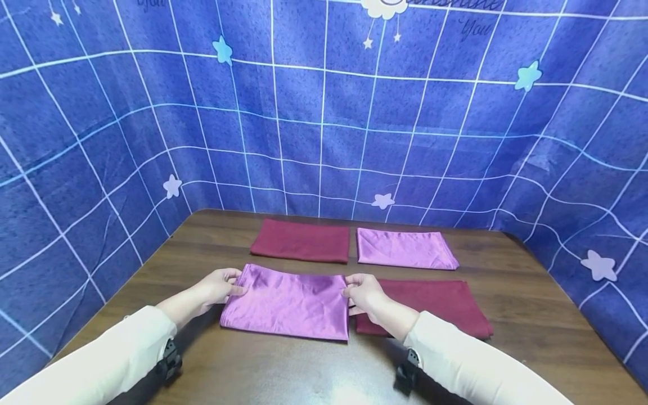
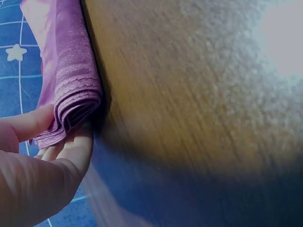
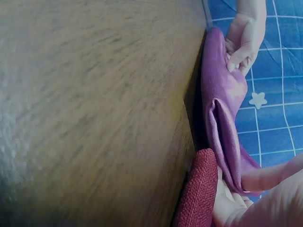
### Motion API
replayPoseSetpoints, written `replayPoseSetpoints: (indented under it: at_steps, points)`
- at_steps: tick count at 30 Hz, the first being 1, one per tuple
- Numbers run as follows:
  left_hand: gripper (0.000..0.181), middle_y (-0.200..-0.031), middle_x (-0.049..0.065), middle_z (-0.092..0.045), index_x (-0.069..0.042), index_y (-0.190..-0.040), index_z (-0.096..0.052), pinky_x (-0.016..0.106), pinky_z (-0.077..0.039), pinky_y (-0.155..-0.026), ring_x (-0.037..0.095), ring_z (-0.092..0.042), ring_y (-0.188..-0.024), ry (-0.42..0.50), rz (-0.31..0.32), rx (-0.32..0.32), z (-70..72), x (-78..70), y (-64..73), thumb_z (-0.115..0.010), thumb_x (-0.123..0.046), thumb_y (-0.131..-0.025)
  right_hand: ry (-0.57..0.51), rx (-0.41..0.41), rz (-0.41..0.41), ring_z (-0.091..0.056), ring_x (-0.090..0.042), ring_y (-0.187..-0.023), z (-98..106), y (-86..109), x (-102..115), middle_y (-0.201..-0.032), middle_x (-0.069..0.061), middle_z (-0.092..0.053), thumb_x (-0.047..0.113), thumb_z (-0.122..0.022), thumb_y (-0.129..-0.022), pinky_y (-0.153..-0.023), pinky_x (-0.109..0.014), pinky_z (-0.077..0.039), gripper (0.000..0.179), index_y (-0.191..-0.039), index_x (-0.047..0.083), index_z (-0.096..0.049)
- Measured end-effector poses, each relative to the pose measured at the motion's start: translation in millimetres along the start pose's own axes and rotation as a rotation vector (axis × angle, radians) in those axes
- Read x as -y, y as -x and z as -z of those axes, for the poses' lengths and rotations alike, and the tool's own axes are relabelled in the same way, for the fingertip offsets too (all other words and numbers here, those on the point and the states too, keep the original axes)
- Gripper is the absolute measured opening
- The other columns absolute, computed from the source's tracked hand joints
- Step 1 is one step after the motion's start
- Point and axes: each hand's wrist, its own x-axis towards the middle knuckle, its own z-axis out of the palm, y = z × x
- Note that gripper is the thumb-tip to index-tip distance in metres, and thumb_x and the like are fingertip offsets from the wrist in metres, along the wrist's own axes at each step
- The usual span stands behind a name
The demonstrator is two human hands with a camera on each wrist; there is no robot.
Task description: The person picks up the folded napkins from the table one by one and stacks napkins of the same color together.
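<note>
Purple cloth [image 1: 291, 306], lower centre of the head view, has the left hand [image 1: 221, 288] and right hand [image 1: 367, 293] pinching its opposite ends; even, level tension should keep its folds aligned

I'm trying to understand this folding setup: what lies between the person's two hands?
A folded shiny purple cloth, its ends pinched by the left hand and the right hand, as the head view shows.
</note>
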Motion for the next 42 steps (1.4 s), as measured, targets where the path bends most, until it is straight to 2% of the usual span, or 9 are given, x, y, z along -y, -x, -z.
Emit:
replayPoseSetpoints:
  at_steps: [13,21,25,27,32,34,36,40,42]
  points:
    - [0.049,-0.118,0.024,-0.059,0.011,-0.131,-0.039,0.038,-0.058,-0.077,0.014,-0.062,-0.085,0.067,0.024,-0.038,-4.3,2.2,-1.5,-0.061,-0.004,-0.09,-0.048,-0.012,-0.024,-0.058,-0.019,-0.061,0,1.6,-3,-0.082,-0.011,-0.062,-0.006,-0.056,-0.09,-0.063,-0.04,-0.06,0.037,-0.127,-0.004,-0.053]
    - [0.056,-0.105,0.008,-0.06,0.01,-0.136,-0.034,0.034,-0.055,-0.083,0.014,-0.062,-0.089,0.119,0.032,0.024,-2.3,7.5,-1.3,-0.062,-0.008,-0.09,-0.036,0.03,-0.084,-0.063,-0.025,-0.075,2,4.1,1,-0.106,-0.019,-0.062,0.003,-0.06,-0.09,-0.07,-0.046,-0.06,0.045,-0.132,-0.003,-0.047]
    - [0.061,-0.114,0.015,-0.059,0.013,-0.138,-0.03,0.037,-0.052,-0.092,0.014,-0.06,-0.095,0.107,0.035,0.055,0.8,10.0,-3.5,-0.061,-0.006,-0.09,-0.022,0.048,-0.09,-0.063,-0.022,-0.077,3,4.9,0,-0.103,-0.019,-0.065,0.001,-0.067,-0.084,-0.073,-0.044,-0.06,0.046,-0.124,-0.01,-0.049]
    - [0.063,-0.124,0.025,-0.055,0.018,-0.139,-0.027,0.041,-0.049,-0.099,0.018,-0.058,-0.103,0.089,0.027,0.079,2.4,10.4,-3.8,-0.06,-0.006,-0.091,-0.015,0.05,-0.084,-0.065,-0.024,-0.082,3,5.5,-1,-0.104,-0.021,-0.066,-0.001,-0.068,-0.081,-0.076,-0.043,-0.06,0.047,-0.122,-0.013,-0.049]
    - [0.07,-0.143,0.039,-0.035,0.027,-0.138,-0.016,0.05,-0.038,-0.11,0.024,-0.054,-0.118,0.096,0.044,0.104,4.1,10.9,-2.7,-0.057,-0.006,-0.092,-0.02,0.04,-0.076,-0.066,-0.032,-0.095,1,5.2,-3,-0.11,-0.028,-0.064,-0.007,-0.066,-0.08,-0.083,-0.046,-0.058,0.046,-0.121,-0.019,-0.048]
    - [0.072,-0.14,0.037,-0.041,0.027,-0.138,-0.014,0.048,-0.04,-0.109,0.02,-0.057,-0.112,0.113,0.053,0.102,4.6,11.3,-1.9,-0.058,-0.006,-0.092,-0.027,0.031,-0.078,-0.066,-0.03,-0.092,1,4.4,-4,-0.106,-0.027,-0.065,-0.008,-0.065,-0.08,-0.084,-0.046,-0.057,0.038,-0.115,-0.017,-0.052]
    - [0.068,-0.124,0.027,-0.058,0.025,-0.138,-0.02,0.04,-0.047,-0.103,0.013,-0.061,-0.101,0.146,0.051,0.114,4.9,11.7,-2.3,-0.058,-0.006,-0.092,-0.035,0.022,-0.082,-0.066,-0.026,-0.085,0,4.1,-4,-0.099,-0.022,-0.067,-0.008,-0.065,-0.081,-0.084,-0.047,-0.057,0.031,-0.109,-0.014,-0.055]
    - [0.039,-0.092,-0.001,-0.07,0.014,-0.125,-0.049,0.028,-0.054,-0.085,0.007,-0.064,-0.084,0.212,0.029,0.171,6.0,11.9,-2.3,-0.058,-0.005,-0.092,-0.053,0.019,-0.093,-0.064,-0.021,-0.076,1,3.7,-3,-0.089,-0.013,-0.067,-0.007,-0.065,-0.082,-0.08,-0.046,-0.059,0.022,-0.102,-0.007,-0.056]
    - [0.024,-0.084,-0.004,-0.069,0.005,-0.114,-0.058,0.026,-0.054,-0.08,0.007,-0.065,-0.08,0.232,0.026,0.188,6.0,12.2,-3.0,-0.058,-0.006,-0.092,-0.056,0.019,-0.1,-0.063,-0.02,-0.074,2,3.6,-2,-0.087,-0.011,-0.067,-0.006,-0.065,-0.082,-0.077,-0.045,-0.059,0.02,-0.1,-0.004,-0.055]
